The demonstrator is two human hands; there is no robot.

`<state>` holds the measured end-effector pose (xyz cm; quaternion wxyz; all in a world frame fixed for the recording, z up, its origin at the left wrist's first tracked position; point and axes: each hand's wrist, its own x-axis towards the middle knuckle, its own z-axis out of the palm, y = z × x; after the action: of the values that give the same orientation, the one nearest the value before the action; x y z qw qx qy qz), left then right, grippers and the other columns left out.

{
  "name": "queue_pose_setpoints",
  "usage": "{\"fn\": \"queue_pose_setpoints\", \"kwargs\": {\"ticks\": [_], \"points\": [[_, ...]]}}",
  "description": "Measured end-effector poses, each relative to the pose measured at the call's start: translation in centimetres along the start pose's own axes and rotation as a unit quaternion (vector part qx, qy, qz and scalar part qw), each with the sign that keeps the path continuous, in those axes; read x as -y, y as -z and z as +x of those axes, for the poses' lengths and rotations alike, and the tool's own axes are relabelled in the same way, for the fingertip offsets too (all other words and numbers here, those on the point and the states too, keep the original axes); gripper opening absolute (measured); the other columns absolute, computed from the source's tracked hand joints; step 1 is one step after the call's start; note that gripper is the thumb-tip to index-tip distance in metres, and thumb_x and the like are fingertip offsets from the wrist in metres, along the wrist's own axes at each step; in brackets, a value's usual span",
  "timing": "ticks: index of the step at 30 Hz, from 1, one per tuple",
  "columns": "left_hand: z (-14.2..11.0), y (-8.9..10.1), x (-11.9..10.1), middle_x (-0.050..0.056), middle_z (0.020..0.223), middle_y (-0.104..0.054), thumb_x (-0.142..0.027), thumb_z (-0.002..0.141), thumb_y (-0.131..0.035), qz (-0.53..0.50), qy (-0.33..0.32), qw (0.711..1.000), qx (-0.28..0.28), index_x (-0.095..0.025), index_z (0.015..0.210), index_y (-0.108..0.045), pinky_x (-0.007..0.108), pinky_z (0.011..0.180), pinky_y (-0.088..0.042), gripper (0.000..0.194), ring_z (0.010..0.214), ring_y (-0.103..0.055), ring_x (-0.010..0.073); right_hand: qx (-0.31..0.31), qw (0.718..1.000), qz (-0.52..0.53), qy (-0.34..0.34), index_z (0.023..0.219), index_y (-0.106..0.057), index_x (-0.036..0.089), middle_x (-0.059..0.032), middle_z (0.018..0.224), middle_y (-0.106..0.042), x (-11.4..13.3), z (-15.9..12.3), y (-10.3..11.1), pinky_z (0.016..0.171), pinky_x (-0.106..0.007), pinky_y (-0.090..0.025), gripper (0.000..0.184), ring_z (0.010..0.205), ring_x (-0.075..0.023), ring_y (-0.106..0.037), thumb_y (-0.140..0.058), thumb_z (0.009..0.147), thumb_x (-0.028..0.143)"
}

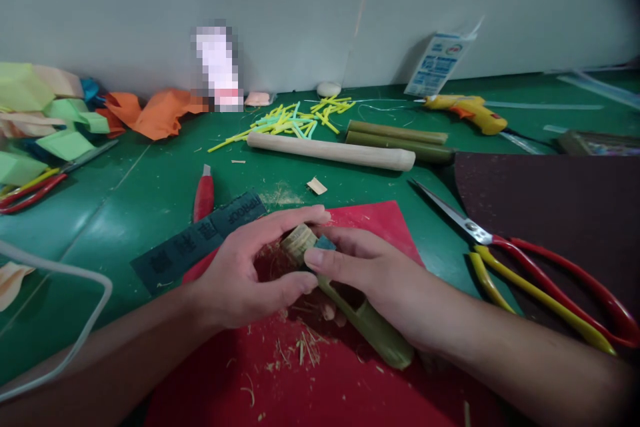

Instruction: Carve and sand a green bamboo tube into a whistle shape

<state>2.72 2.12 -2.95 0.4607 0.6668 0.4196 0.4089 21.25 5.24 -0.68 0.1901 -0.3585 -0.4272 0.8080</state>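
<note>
A green bamboo piece (pixel 387 340) with an opening cut in its side lies slanted between my hands, its pale end (pixel 299 243) towards the left. Curved round that end is my left hand (pixel 245 267), thumb on the near side and fingers on the far side. My right hand (pixel 365 260) pinches a small dark blue-green piece of sandpaper (pixel 325 243) against the bamboo, thumb on top. Some fingertips show beneath the bamboo. Below them, a red sheet (pixel 270 373) carries thin shavings. A sandpaper strip (pixel 195 240) with printing lies by my left wrist.
A red-handled cutter (pixel 204 195), a pale stick (pixel 330 151) and green bamboo lengths (pixel 395 140) lie beyond. Scissors (pixel 480 233) point away at right, near a yellow glue gun (pixel 467 112). Yellow cut strips (pixel 285 121) and folded papers (pixel 65 113) sit further back. A white cable (pixel 95 273) loops at left.
</note>
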Motion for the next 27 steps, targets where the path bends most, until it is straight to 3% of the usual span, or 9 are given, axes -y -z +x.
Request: {"fn": "queue_pose_setpoints", "kwargs": {"ticks": [7,12,16,19,21,24,27], "points": [[-0.1,0.0,0.0,0.006,0.136,-0.058,-0.032,0.077,-0.077,-0.035,-0.006,0.999,0.025,-0.030,0.135,-0.053,0.040,0.111,-0.040,0.063,0.122,-0.057,0.0279,0.026,0.999,-0.040,0.013,0.068,-0.059,0.018,0.0045,0.050,-0.055,0.1,0.1,0.1,0.042,-0.018,-0.037,0.034,0.041,-0.0061,-0.047,-0.063,0.084,0.047],[0.0,-0.2,0.1,0.006,0.133,-0.060,-0.030,0.080,-0.074,-0.005,-0.003,1.000,-0.023,-0.029,0.134,-0.054,0.038,0.107,-0.043,0.058,0.118,-0.059,0.0260,-0.001,0.999,-0.035,0.019,0.064,-0.057,0.018,0.0035,0.052,-0.055,0.2,0.2,-0.1,0.043,-0.018,-0.036,0.038,0.043,-0.0063,-0.047,-0.060,0.085,0.048],[0.4,-0.6,-0.6,0.007,0.128,-0.061,-0.025,0.079,-0.072,0.097,-0.013,0.992,-0.077,-0.024,0.126,-0.059,0.034,0.104,-0.044,0.048,0.116,-0.058,0.0231,-0.041,0.998,-0.040,0.008,0.067,-0.056,0.019,0.0032,0.056,-0.055,0.3,0.2,-0.3,0.046,-0.019,-0.038,0.037,0.047,-0.0073,-0.048,-0.060,0.085,0.051],[0.5,-1.2,-1.2,0.005,0.106,-0.064,-0.022,0.073,-0.074,0.171,-0.040,0.966,-0.192,-0.020,0.105,-0.061,0.028,0.087,-0.051,0.034,0.096,-0.061,0.0184,-0.061,0.997,-0.036,0.010,0.070,-0.055,0.020,0.0034,0.058,-0.054,0.2,0.3,-0.3,0.046,-0.020,-0.038,0.036,0.047,-0.0081,-0.047,-0.059,0.085,0.053],[0.5,-1.7,-1.5,0.000,0.082,-0.061,-0.024,0.071,-0.075,0.184,-0.022,0.955,-0.230,-0.019,0.085,-0.058,0.023,0.066,-0.051,0.023,0.073,-0.058,0.0131,-0.069,0.997,-0.037,0.021,0.073,-0.055,0.021,0.0040,0.057,-0.051,0.1,0.4,-0.3,0.046,-0.021,-0.037,0.035,0.048,-0.0086,-0.045,-0.059,0.085,0.053],[0.6,-2.2,-1.4,-0.003,0.059,-0.056,-0.031,0.075,-0.072,0.166,0.056,0.968,-0.181,-0.018,0.068,-0.057,0.018,0.045,-0.039,0.022,0.050,-0.046,0.0076,-0.072,0.995,-0.044,0.047,0.073,-0.054,0.020,0.0045,0.057,-0.049,-0.1,0.6,-0.3,0.047,-0.021,-0.037,0.034,0.049,-0.0086,-0.045,-0.057,0.087,0.051],[0.7,-2.4,-1.3,-0.003,0.053,-0.057,-0.032,0.079,-0.070,0.129,0.097,0.976,-0.149,-0.017,0.063,-0.060,0.017,0.041,-0.036,0.024,0.045,-0.044,0.0063,-0.088,0.993,-0.053,0.056,0.077,-0.056,0.020,0.0044,0.059,-0.050,-0.3,0.6,-0.5,0.047,-0.022,-0.038,0.033,0.050,-0.0087,-0.046,-0.055,0.088,0.051]]}}
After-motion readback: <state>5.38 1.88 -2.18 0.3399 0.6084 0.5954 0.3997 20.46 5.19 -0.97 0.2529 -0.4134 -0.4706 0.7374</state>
